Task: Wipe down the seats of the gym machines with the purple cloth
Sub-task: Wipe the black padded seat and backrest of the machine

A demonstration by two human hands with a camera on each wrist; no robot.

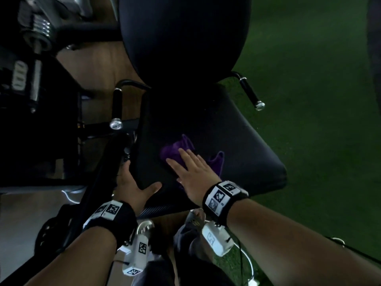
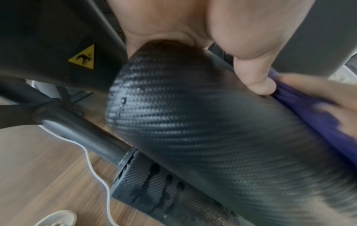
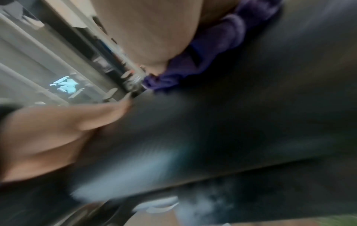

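Note:
The black padded seat of a gym machine fills the middle of the head view. A crumpled purple cloth lies on its left part. My right hand presses flat on the cloth with straight, spread fingers. My left hand grips the seat's near left corner, thumb on top and fingers down the side. In the left wrist view the thumb rests on the textured seat beside the cloth. The blurred right wrist view shows the cloth under my palm.
The black backrest rises behind the seat, with a side handle on the right and another handle on the left. Weight plates sit far left. Green turf lies to the right; a white cable trails over wood floor.

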